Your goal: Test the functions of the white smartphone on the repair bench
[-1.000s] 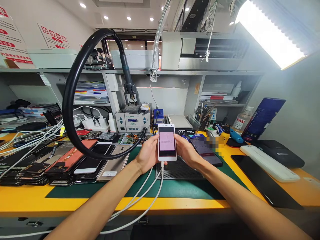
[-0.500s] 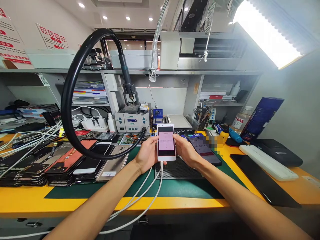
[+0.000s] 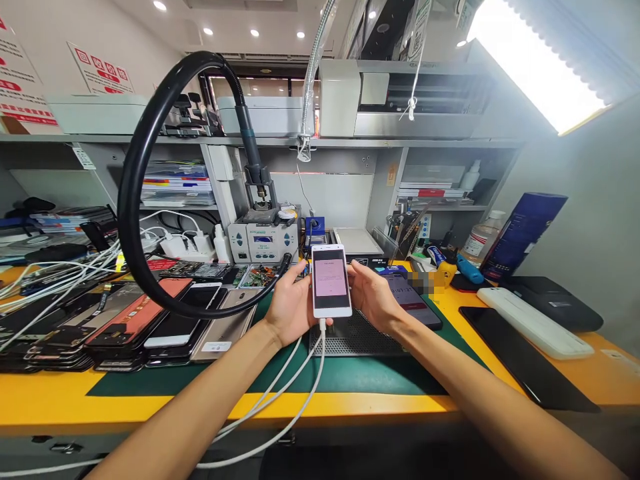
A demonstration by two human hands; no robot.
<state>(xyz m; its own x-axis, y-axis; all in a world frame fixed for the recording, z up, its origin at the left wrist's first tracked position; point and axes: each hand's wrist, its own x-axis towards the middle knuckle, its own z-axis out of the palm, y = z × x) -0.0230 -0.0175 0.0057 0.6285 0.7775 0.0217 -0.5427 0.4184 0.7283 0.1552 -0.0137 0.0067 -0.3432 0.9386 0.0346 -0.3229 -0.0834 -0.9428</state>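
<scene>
A white smartphone [image 3: 332, 281] with a lit pinkish screen is held upright above the mat. My left hand [image 3: 294, 303] grips it from the left, the thumb along its edge and the fingers behind it. On the other side my right hand [image 3: 373, 297] curls against the phone's right edge, its thumb raised near the upper corner and its other fingers partly hidden behind. A white charging cable [image 3: 323, 343] is plugged into the phone's bottom end and runs down over the table edge. The screen text is too small to read.
Stacked phones and phone parts [image 3: 137, 313] lie at left. A hot air station [image 3: 264, 240] stands behind, its black hose [image 3: 131, 193] looping high. Another phone [image 3: 413, 300] lies right of my hands on the green mat [image 3: 350, 380]. A black slab [image 3: 520, 360] lies farther right.
The phone has tilted slightly and shifted a little left. My right thumb has come away from the phone's front edge. My left hand keeps its hold.
</scene>
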